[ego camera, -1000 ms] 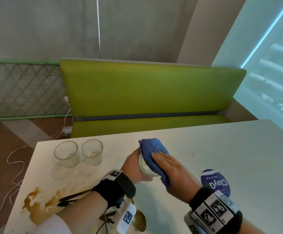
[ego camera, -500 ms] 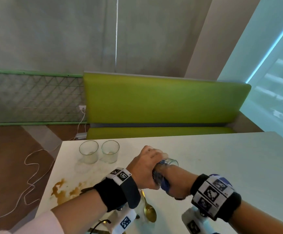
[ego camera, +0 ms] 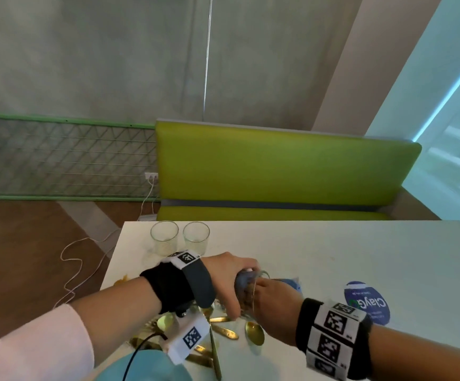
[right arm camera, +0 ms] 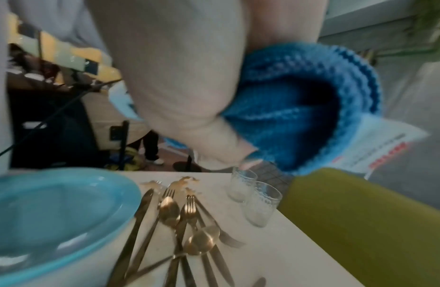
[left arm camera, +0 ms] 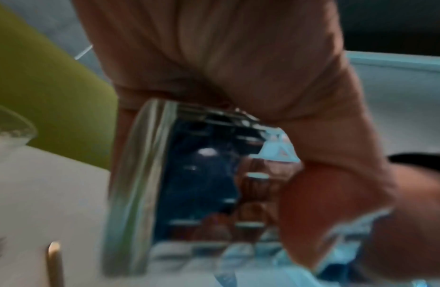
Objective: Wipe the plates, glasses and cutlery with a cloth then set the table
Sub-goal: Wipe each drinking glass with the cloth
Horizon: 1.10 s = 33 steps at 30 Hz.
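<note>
Sideways, glass (ego camera: 250, 292) within left grip (ego camera: 230, 281)

A blue knitted cloth (right arm camera: 310, 108), its weave ribbed in darker rows, fills a clear glass (left arm camera: 165, 184) above a white worktop (ego camera: 360, 257) stained with brown splashes (right arm camera: 187, 182). Gold cutlery (right arm camera: 179, 223) lies beside a pale turquoise plate (right arm camera: 49, 209) on the near left. Beyond stand two clear tumblers (ego camera: 180, 237), a lime-green bench (ego camera: 278, 166) and black-and-white checkered wristbands (ego camera: 333, 334).
</note>
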{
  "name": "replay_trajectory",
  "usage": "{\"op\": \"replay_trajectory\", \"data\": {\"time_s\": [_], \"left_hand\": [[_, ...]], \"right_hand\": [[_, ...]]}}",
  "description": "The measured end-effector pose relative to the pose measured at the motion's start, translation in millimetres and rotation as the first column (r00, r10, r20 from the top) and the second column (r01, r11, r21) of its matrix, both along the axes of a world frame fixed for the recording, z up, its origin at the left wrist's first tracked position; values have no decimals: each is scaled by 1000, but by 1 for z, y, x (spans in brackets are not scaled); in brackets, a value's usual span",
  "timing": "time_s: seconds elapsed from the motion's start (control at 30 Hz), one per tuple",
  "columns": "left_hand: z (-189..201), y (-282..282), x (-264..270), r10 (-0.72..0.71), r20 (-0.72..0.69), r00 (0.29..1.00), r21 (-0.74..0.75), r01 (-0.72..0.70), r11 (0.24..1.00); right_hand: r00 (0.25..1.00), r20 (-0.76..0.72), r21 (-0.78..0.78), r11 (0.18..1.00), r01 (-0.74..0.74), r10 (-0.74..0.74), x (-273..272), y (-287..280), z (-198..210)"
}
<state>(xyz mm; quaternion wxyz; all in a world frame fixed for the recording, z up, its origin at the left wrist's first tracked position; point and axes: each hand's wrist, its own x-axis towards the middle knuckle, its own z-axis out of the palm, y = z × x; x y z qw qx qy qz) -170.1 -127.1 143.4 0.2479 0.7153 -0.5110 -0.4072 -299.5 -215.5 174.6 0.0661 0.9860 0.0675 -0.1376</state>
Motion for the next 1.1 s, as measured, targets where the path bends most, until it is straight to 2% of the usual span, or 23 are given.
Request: {"op": "replay_trajectory", "data": {"time_s": [0.07, 0.17, 0.2, 0.27, 0.33, 0.37, 0.4, 0.43, 0.47, 0.5, 0.53, 0.57, 0.6, 0.63, 0.67, 0.7, 0.73, 0.77, 0.8, 0.9, 0.97, 1.03, 1.1], "left_hand": [[-2, 7, -1, -15, -69, 997, 53, 19, 998], [-4, 10, -5, 53, -28, 998, -54, -54, 997], [-4, 9, -5, 91, 22, 996, -110, -88, 990], [-1, 7, -9, 167, 216, 962, -184, -128, 975], [0, 7, -12, 213, 396, 893, -266, -111, 958], [-2, 6, -14, 224, 434, 873, -334, -76, 940], [-6, 6, -15, 230, 451, 862, -411, -28, 911], [-11, 6, -16, 255, 460, 851, -475, -7, 880], [-17, 7, -16, 315, 440, 841, -538, -33, 842], [-23, 7, -14, 381, 431, 818, -592, -62, 803], [-27, 7, -12, 453, 439, 776, -643, -81, 762], [-29, 7, -12, 499, 445, 743, -670, -93, 736], [-29, 7, -12, 513, 441, 736, -680, -99, 727], [-28, 9, -12, 495, 427, 757, -664, -109, 740], [-26, 11, -11, 457, 409, 790, -630, -118, 768], [-23, 13, -11, 398, 384, 833, -569, -125, 812], [-19, 14, -9, 336, 363, 869, -491, -128, 862], [-15, 14, -8, 276, 339, 899, -400, -128, 908], [-10, 14, -7, 230, 302, 925, -315, -131, 940], [3, 13, -6, 177, 196, 965, -143, -150, 978], [10, 13, -5, 159, 170, 973, -73, -148, 986], [11, 13, -2, 104, 91, 990, 31, -108, 994], [8, 13, -2, 58, -22, 998, 130, -55, 990]], "right_hand": [[998, 55, -24, 999, -37, 39, 0, -8, -25], [999, 49, 37, 999, -11, 10, 4, 0, -19], [999, 33, 52, 999, -14, 12, 5, 3, -5], [988, -152, 202, 978, 54, -24, 13, -5, 4], [941, -323, 370, 903, 220, -98, 17, -14, 5], [924, -353, 469, 826, 313, -150, 18, -18, 6], [896, -393, 586, 695, 416, -205, 18, -20, 5], [864, -438, 714, 487, 503, -250, 17, -20, 4], [826, -490, 802, 227, 552, -278, 15, -18, 2], [786, -542, 832, -60, 551, -299, 16, -17, -2], [761, -579, 811, -293, 505, -291, 17, -17, -4], [752, -596, 779, -429, 458, -281, 19, -14, -3], [759, -595, 767, -469, 437, -266, 19, -11, -1], [762, -579, 795, -406, 451, -289, 20, -8, 1], [786, -520, 854, -203, 479, -336, 19, -7, 1], [829, -422, 852, 151, 501, -368, 18, -6, 2], [876, -362, 723, 498, 480, -319, 17, -4, 6], [911, -327, 547, 735, 400, -252, 16, -2, 6], [935, -318, 389, 877, 282, -160, 14, 0, 5], [963, -266, 86, 994, 71, -46, 12, 8, 5], [985, -172, -51, 998, -20, 11, 9, 11, 7], [979, -142, -99, 981, -164, 149, 3, 8, 0], [977, -186, -164, 976, -140, 109, -3, 5, -7]]}}
